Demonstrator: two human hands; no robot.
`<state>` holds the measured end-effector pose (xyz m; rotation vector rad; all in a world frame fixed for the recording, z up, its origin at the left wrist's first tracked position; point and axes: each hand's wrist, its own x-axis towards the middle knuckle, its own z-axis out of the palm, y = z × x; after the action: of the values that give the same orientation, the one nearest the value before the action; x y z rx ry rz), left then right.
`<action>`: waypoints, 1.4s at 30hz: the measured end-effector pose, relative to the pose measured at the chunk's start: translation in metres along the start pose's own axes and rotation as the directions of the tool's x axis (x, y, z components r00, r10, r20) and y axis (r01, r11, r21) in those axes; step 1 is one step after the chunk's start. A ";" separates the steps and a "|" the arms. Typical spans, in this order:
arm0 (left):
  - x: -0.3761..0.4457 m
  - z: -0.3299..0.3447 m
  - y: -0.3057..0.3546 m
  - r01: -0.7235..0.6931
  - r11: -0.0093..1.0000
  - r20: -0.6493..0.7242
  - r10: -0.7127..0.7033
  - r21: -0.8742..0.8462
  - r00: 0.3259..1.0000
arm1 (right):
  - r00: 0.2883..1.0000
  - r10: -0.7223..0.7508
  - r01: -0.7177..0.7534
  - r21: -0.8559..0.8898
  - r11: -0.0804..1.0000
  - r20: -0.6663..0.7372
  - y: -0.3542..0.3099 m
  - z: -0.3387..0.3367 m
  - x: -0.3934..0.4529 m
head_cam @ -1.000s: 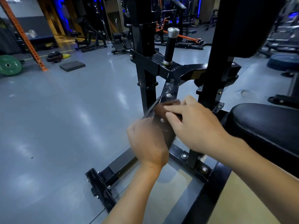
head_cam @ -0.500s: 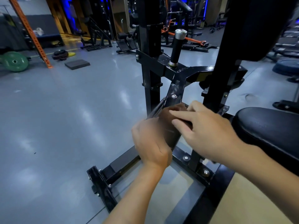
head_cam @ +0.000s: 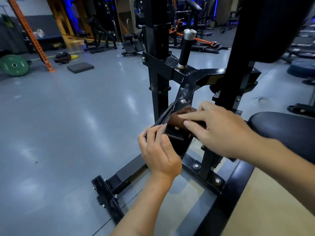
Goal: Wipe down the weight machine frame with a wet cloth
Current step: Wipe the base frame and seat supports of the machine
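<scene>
Brown cloth point(head_cam: 179, 119) bunched against slanted black frame strut point(head_cam: 185, 92), just below upper bolt.

A dim gym with a glossy grey floor

The grey floor point(head_cam: 68, 120) reflects overhead light in pale streaks. A green weight plate point(head_cam: 14, 65) lies far left beside a slanted orange post point(head_cam: 29, 34); a dark mat point(head_cam: 80, 67) lies nearby. Black machines point(head_cam: 98, 38) stand behind under blue light.
</scene>
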<state>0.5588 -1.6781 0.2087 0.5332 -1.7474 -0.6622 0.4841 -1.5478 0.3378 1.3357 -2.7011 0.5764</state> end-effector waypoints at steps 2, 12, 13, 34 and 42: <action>0.001 0.000 0.000 0.004 1.000 0.008 -0.004 0.000 1.000 | 0.999 0.024 -0.025 -0.011 1.000 -0.037 0.001 0.001 0.018; 0.001 -0.001 0.000 0.017 1.000 0.016 -0.016 -0.020 1.000 | 0.989 -0.133 0.137 -0.047 0.989 0.068 0.001 -0.013 -0.007; 0.001 -0.001 0.000 0.014 1.000 0.012 -0.014 -0.017 1.000 | 0.992 -0.116 0.120 -0.071 0.990 0.055 0.003 -0.014 -0.004; 0.000 -0.001 0.001 0.018 1.000 -0.004 -0.018 -0.017 1.000 | 0.984 -0.162 0.164 0.020 0.986 -0.076 -0.008 0.010 0.015; -0.001 0.000 0.002 0.029 0.999 -0.015 -0.029 -0.018 0.999 | 0.967 0.037 -0.007 0.118 0.993 -0.254 0.004 0.029 -0.003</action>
<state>0.5593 -1.6758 0.2093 0.5504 -1.7203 -0.6918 0.4855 -1.5535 0.3094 1.1638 -2.5103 0.8567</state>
